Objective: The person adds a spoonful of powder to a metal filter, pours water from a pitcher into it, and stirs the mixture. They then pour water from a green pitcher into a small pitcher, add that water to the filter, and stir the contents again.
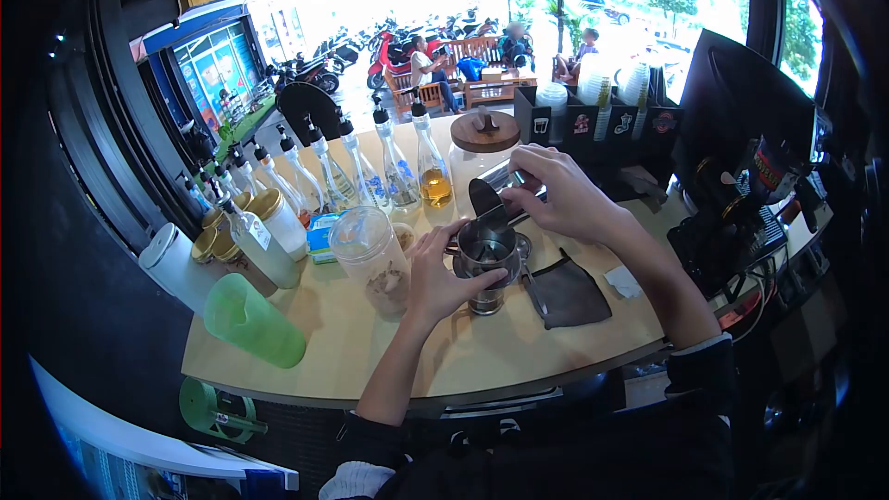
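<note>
Watching remotely, I saw the left hand (pixel 444 280) wrapped around the steel cup (pixel 487 248) on the counter (pixel 370 347), the right hand (pixel 556 190) pinching a scoop (pixel 484 196) above it (rigid, slick, probably light; best gripped round its wall).

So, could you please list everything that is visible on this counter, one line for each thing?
metal cup: one, silver, centre of the counter, under the scoop
scoop: one, dark, just above the metal cup
plastic jar: one, clear with brown powder inside, left of the metal cup
tumbler: one, green, lying on its side at the front left
pump bottles: a row, exact count unclear, clear with black tops, along the back
glass jar: one, clear with a wooden lid, behind the metal cup
cloth: one, dark, right of the metal cup
counter: one, light wood, curved edge
left hand: one, grips the metal cup
right hand: one, holds the scoop
</note>
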Demonstrator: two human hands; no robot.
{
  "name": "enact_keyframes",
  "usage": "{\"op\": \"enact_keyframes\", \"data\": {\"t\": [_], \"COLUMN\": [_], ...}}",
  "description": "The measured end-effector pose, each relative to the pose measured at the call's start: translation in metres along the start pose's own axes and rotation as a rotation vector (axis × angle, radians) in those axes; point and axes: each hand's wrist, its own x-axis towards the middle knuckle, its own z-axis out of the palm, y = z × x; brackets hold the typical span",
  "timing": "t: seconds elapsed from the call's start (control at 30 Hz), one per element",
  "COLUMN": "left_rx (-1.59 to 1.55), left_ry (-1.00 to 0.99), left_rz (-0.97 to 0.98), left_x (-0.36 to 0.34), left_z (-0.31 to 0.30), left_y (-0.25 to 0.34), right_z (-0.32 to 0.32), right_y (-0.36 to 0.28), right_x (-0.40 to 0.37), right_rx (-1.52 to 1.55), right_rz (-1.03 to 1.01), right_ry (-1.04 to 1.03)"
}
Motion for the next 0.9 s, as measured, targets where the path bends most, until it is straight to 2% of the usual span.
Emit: {"op": "enact_keyframes", "data": {"t": [0.53, 0.9], "left_rx": [-0.034, 0.062], "left_ry": [-0.023, -0.003], "left_rz": [-0.049, -0.04], "left_x": [-0.0012, 0.0], "left_z": [0.0, -0.0023], "left_y": [0.0017, 0.0024], "right_z": [0.0003, -0.0076], "right_y": [-0.0017, 0.0014], "right_x": [0.0004, -0.0072], "right_rx": [0.01, -0.008], "right_rz": [-0.002, 0.038], "right_ry": [0.01, -0.003]}}
